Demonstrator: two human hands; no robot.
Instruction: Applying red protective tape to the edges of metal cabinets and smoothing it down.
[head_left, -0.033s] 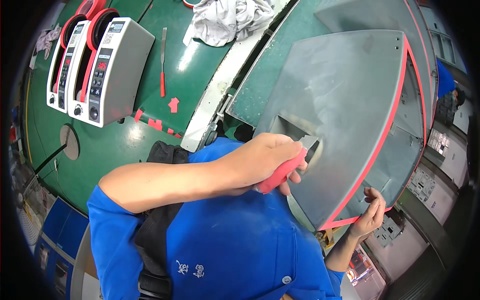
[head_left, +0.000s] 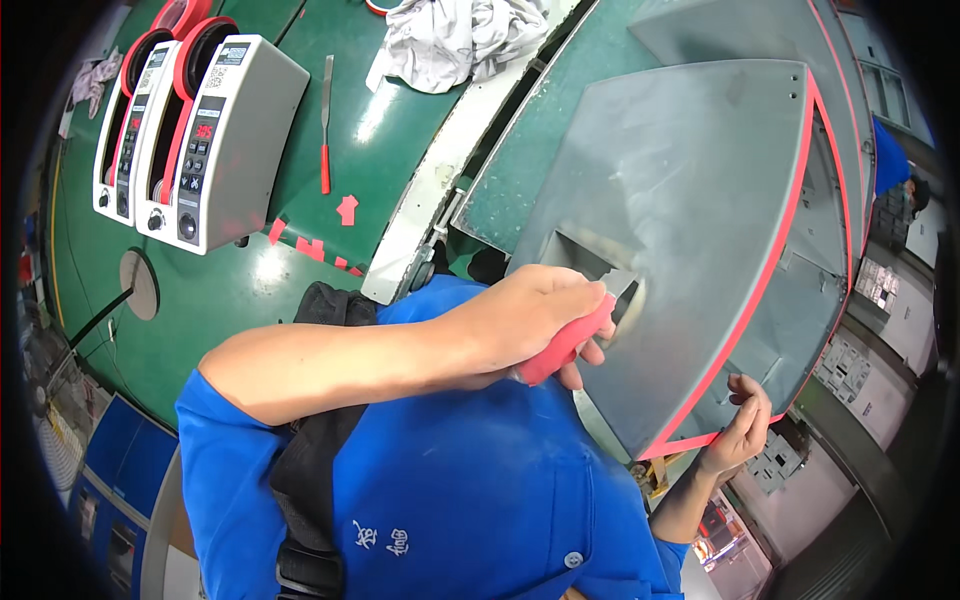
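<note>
My left hand (head_left: 535,315) is closed around the red handle (head_left: 560,350) of a scraper. Its short, flat grey blade (head_left: 620,283) lies at a square recess (head_left: 580,258) in a large grey metal housing (head_left: 690,190). Pale, rubbed marks surround that recess. Red tape (head_left: 750,315) lines the housing's curved edge. At its lower right edge is my right hand (head_left: 745,430), its fingers loosely bent and apart inside the opening, with nothing visible in them. Whether it touches the rim I cannot tell.
On the green table (head_left: 330,270) stand two white tape dispensers (head_left: 235,145). A red-handled file or flat blade (head_left: 326,125), red tape pieces (head_left: 347,210) and a whitish cloth (head_left: 455,40) lie there too. A second grey housing (head_left: 740,30) stands behind the first.
</note>
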